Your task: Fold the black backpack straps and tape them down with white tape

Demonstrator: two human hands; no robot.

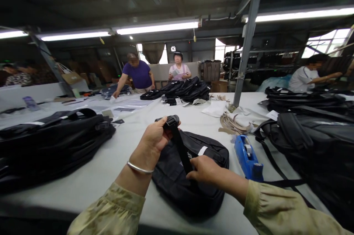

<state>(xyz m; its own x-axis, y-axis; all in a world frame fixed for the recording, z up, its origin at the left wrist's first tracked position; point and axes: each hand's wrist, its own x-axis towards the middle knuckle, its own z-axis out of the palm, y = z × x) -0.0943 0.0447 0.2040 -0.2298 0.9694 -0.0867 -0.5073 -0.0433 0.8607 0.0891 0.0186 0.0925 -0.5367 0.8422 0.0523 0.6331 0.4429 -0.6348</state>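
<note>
One black strap (179, 142), gripped by left hand (156, 134) and right hand (205, 169), bag (172, 170) partly hidden

Room between bag pile (52, 142) and black bag (174, 172), tape dispenser (249, 159) rightward

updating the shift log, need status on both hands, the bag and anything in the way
Left hand on buckle, right hand pinching black strap. Black bag below, on table. Blue tape dispenser beside bag, not blocking.
</note>
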